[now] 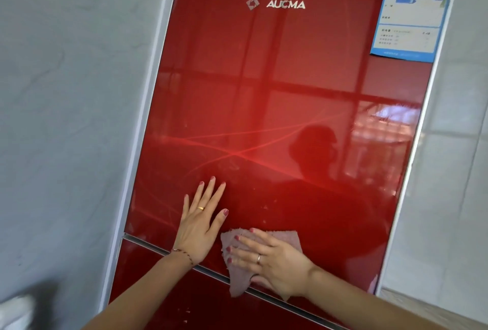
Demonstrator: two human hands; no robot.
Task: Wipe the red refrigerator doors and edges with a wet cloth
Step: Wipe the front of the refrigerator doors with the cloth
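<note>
Right hand [272, 263], fingers flat, presses cloth [285, 238] on red door [290, 92]; left hand [200, 226] rests flat, fingers spread.

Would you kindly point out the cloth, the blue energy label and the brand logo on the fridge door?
cloth [286, 238]: head view, upper right part, beside the right hand.
blue energy label [412, 17]: head view, white middle panel.
brand logo [285, 4]: head view, the silver lettering.
</note>
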